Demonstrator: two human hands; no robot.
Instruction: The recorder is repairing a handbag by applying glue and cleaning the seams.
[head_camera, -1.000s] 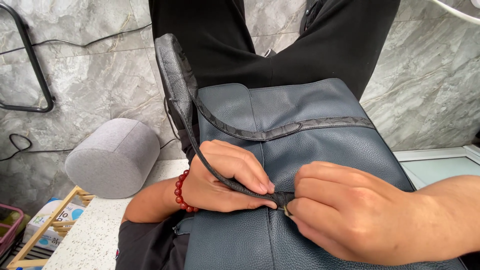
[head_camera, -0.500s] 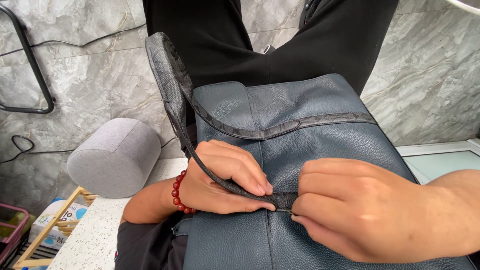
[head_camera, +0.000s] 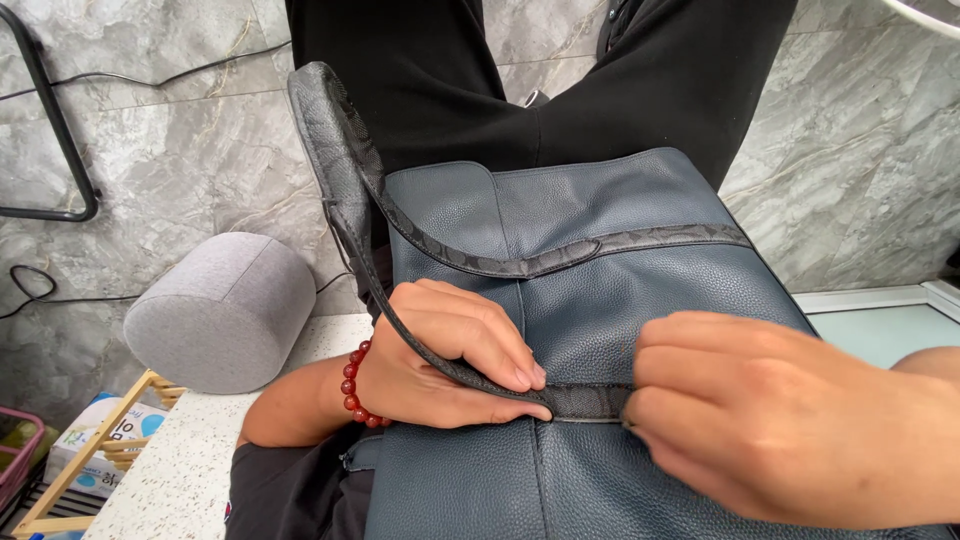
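Observation:
A dark blue leather bag (head_camera: 600, 290) lies across my lap, over black trousers (head_camera: 520, 80). A dark patterned strap (head_camera: 330, 150) loops up from its left side and runs along a band across the bag's front. My left hand (head_camera: 450, 355), with a red bead bracelet (head_camera: 352, 385) on the wrist, pinches the strap against the bag near its middle. My right hand (head_camera: 780, 420) grips the same patterned band just to the right, its fingertips hidden against the leather.
A grey round fabric stool (head_camera: 220, 310) stands at the left on a grey marbled floor (head_camera: 170, 150). A black metal frame (head_camera: 50, 120) and cables lie at the far left. A wooden rack (head_camera: 95, 450) with packets sits at lower left on a speckled white surface (head_camera: 180, 480).
Both hands have stayed on the strap at the bag's middle. The right hand has slid slightly right along the band, and the strap loop has shifted a little.

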